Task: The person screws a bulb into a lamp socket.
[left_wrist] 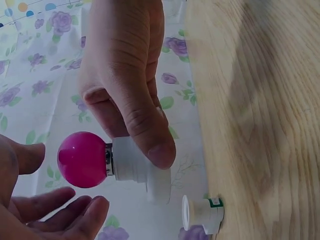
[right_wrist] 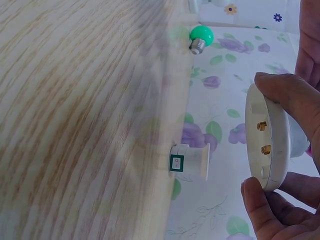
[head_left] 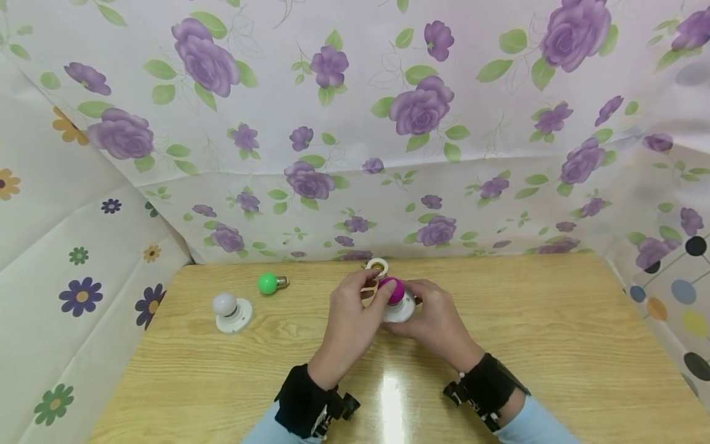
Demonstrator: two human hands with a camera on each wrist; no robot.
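Observation:
A pink bulb (left_wrist: 82, 160) sits in a white lamp socket (right_wrist: 280, 140), with a little of its metal collar showing. My right hand (head_left: 438, 314) grips the socket by its round base, lifted off the table; two brass screws show on its underside in the right wrist view. Around the bulb are the thumb and fingers of my left hand (head_left: 355, 314), spread, with gaps to the bulb visible in the left wrist view. Just behind, a second white socket (head_left: 377, 266) with a switch on its side stands without a bulb.
On the left of the wooden table (head_left: 532, 345), a green bulb (head_left: 267, 283) lies on its side. Nearby, a white bulb (head_left: 224, 304) stands in a white socket (head_left: 235, 317). Flowered sheets (head_left: 355, 123) enclose the back and sides.

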